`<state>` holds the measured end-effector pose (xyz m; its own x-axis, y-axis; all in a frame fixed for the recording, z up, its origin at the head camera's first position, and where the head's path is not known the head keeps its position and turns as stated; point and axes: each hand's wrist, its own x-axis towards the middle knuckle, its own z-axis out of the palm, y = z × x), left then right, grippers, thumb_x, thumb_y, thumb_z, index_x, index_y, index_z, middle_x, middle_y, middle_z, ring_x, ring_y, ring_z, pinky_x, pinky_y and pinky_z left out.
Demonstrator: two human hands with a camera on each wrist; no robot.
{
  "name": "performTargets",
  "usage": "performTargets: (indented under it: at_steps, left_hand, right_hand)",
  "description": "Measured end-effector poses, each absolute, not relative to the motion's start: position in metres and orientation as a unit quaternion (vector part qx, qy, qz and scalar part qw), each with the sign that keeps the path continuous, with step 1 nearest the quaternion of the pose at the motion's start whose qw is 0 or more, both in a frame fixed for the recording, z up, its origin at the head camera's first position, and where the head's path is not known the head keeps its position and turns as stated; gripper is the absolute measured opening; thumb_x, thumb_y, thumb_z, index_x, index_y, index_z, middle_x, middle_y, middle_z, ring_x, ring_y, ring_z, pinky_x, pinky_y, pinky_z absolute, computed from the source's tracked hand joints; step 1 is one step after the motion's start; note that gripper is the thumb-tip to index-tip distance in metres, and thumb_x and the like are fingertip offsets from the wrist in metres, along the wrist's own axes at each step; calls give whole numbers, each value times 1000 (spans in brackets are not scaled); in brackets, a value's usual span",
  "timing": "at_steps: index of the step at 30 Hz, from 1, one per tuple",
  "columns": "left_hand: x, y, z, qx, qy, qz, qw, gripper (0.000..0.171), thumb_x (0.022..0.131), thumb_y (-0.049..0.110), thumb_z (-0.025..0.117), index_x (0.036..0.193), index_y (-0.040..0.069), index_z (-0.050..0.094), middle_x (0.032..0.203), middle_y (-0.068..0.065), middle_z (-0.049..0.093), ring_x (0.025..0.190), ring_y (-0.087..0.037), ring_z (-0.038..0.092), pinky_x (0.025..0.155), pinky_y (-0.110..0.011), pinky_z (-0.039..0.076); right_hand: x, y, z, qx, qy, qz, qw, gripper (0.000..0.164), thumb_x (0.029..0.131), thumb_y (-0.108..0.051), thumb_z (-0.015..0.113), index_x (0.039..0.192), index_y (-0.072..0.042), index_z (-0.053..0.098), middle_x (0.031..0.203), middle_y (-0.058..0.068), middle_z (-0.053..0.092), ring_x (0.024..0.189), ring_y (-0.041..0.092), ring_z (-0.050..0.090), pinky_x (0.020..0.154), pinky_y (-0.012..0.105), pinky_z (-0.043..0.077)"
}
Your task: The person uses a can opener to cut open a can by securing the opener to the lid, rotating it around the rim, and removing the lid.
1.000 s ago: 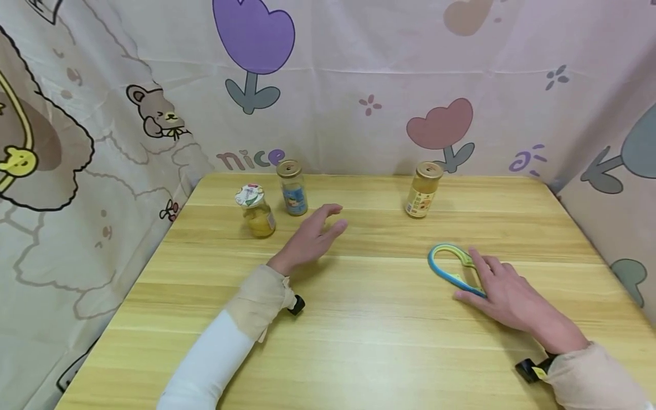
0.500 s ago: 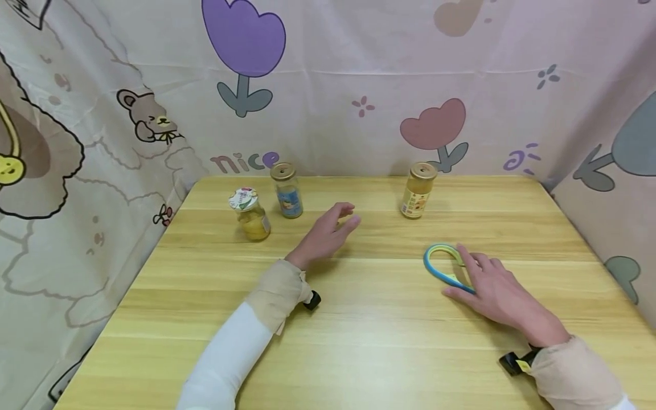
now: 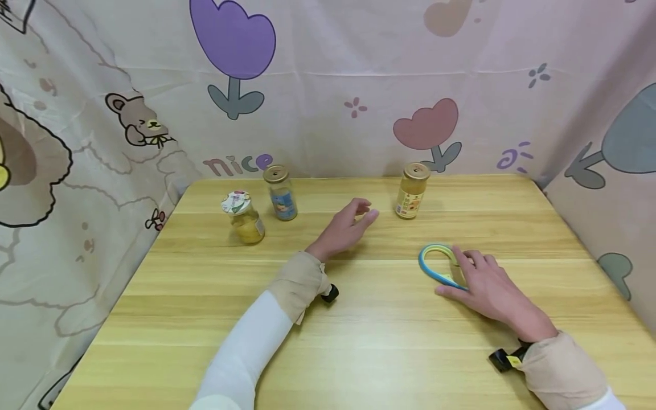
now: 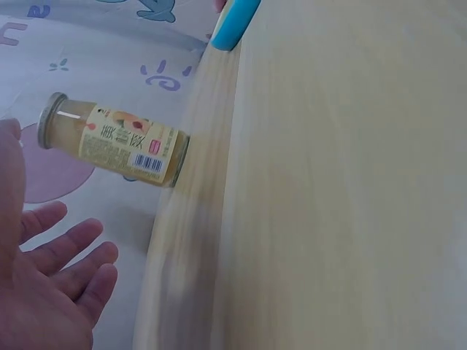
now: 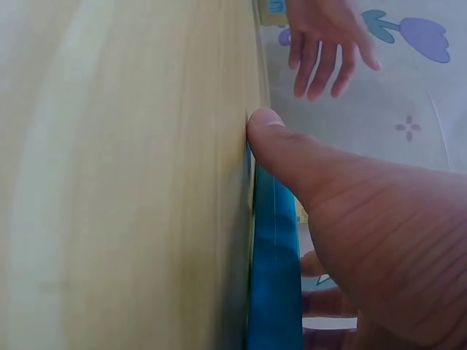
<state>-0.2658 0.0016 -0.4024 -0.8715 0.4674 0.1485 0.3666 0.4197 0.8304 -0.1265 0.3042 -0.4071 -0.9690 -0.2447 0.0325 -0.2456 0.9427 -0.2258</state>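
Note:
My left hand (image 3: 344, 229) reaches over the table with fingers spread and holds nothing. In the head view it is between a yellow-labelled glass jar (image 3: 411, 192) on its right and a blue-labelled jar (image 3: 281, 193) on its left. The left wrist view shows the yellow-labelled jar (image 4: 117, 138) standing beyond the fingertips, its metal lid on. My right hand (image 3: 487, 287) grips a teardrop-shaped blue-and-green jar opener (image 3: 429, 267) flat on the table. Its thumb lies along the near blue side (image 5: 276, 270) and its fingers along the far side; the palm hides the rest.
A squat jar (image 3: 247, 223) with a white printed lid and yellow contents stands at the left, close to the blue-labelled jar. The wooden table (image 3: 389, 347) ends at a printed cloth (image 3: 318, 125) behind, and cloth hangs on both sides.
My left hand has moved right, away from the two left jars and closer to the yellow-labelled jar. The right hand stays on the jar opener. The head view has shifted slightly right.

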Motion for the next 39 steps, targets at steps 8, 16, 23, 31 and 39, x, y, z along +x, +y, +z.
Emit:
performTargets:
  at_steps: [8,16,23,31,39]
  left_hand:
    - [-279,28,-402,249,841,478,41,66,95,63,38,136,11,41,136,-10,49,127,-17,44,104,-38,39]
    - [-292,54,-403,241,852,465,10,69,92,62,47,137,10,39,137,-8,47,126,-16,43,103,-36,40]
    - [-304,74,-405,226,850,476,-28,70,87,53,62,136,10,36,134,-6,44,126,-24,44,102,-37,39]
    - [-313,92,-407,208,837,504,-35,84,80,58,67,142,11,33,138,-5,40,129,-21,40,103,-37,39]
    - [-315,111,-406,216,827,518,-23,92,78,58,70,148,20,24,134,0,41,121,-15,43,102,-37,39]
  right_hand:
    - [-128,305,-411,123,-986,112,21,99,83,-70,53,145,3,30,129,30,43,110,47,42,84,61,40]
    - [-128,305,-412,121,-986,106,35,97,84,-68,55,143,5,33,126,31,44,108,47,44,85,60,41]
    - [-129,308,-413,125,-986,103,37,96,85,-68,54,143,5,33,124,29,45,106,46,44,84,59,41]
    - [-131,308,-415,116,-986,110,43,96,84,-68,55,144,3,33,120,25,43,101,42,44,78,54,42]
    - [-133,307,-415,112,-987,108,30,97,84,-69,53,145,3,33,118,24,45,100,39,43,79,52,42]
